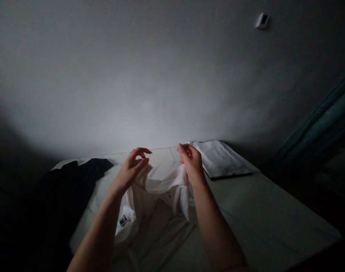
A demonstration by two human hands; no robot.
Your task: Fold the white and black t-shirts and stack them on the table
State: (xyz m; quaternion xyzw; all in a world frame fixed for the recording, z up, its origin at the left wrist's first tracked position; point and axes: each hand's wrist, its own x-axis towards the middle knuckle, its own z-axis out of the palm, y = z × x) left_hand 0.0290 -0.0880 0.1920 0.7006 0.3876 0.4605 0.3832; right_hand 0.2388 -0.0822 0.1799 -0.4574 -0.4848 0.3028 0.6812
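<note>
A thin white shirt (166,185) hangs in a loose curve between my hands, its lower part lying crumpled on the marble-patterned table (254,211). A small dark label (123,220) shows on its inside, at the left. My right hand (191,160) is closed on the cloth, thumb against curled fingers. Cloth rises to just beneath the thumb of my left hand (134,166); that thumb and forefinger curve toward each other with a small gap. The left hand's other fingers are mostly hidden, but the cloth stays lifted there.
Folded white cloth (222,156) with a dark edge beneath it lies at the table's back right. Dark fabric (84,177) is heaped on the left side. A pale wall (149,94) rises behind the table, with a small white device (262,20) high up.
</note>
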